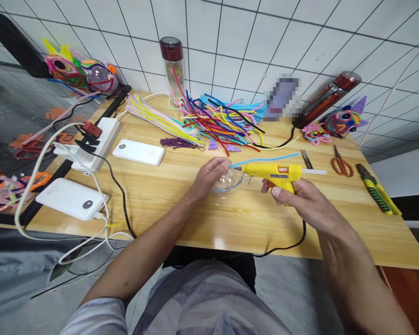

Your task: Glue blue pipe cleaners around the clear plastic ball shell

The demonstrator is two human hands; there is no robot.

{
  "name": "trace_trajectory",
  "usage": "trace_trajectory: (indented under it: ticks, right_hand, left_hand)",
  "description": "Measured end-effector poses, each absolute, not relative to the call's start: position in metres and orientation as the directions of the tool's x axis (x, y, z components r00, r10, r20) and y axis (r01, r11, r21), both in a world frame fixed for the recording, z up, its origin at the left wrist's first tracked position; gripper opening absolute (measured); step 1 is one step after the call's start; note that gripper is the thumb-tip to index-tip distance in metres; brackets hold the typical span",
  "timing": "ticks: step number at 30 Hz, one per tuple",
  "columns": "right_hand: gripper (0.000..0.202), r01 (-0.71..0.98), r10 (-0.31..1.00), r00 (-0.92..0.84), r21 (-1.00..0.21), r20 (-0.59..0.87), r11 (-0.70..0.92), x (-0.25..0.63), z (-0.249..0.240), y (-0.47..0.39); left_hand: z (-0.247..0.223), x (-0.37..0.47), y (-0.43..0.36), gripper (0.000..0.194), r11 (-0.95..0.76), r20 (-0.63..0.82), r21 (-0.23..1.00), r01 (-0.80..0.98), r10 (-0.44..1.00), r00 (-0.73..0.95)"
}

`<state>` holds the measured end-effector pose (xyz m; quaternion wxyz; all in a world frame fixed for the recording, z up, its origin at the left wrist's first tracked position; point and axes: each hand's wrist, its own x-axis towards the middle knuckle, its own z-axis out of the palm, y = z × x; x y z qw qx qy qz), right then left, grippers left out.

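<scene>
My left hand (pixel 211 176) is closed at the left side of a clear plastic dome (pixel 228 179), steadying it on the table. A bluish edging runs along the dome's near rim. From my left fingertips a light blue pipe cleaner (pixel 265 160) stretches to the right, passing behind the glue gun. My right hand (pixel 296 195) is wrapped round the handle of a yellow glue gun (pixel 272 172). Its nozzle points left, close to my left fingertips and over the dome; whether it touches is unclear. A white glue stick (pixel 314 172) sticks out of its back end.
Many coloured pipe cleaners (pixel 223 118) lie heaped by the tiled wall, beside a clear bottle (pixel 172 70). Power banks (pixel 139 152) and a power strip (pixel 99 142) with cables occupy the left. At right are scissors (pixel 342 166), pliers (pixel 377 190) and a dark red flask (pixel 330 100).
</scene>
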<state>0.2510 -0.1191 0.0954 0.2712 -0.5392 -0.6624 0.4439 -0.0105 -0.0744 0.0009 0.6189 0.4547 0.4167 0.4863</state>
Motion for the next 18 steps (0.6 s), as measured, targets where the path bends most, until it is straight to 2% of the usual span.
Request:
trace_trajectory:
  ticks: [18]
  right_hand:
    - [0.048,0.519,0.957,-0.252,-0.855,-0.146,0.006,0.2509,0.0995,-0.1168]
  left_hand:
    - [0.0038,-0.0097,-0.0749,0.051,0.098,-0.056,0.977,-0.192,0.975,0.214]
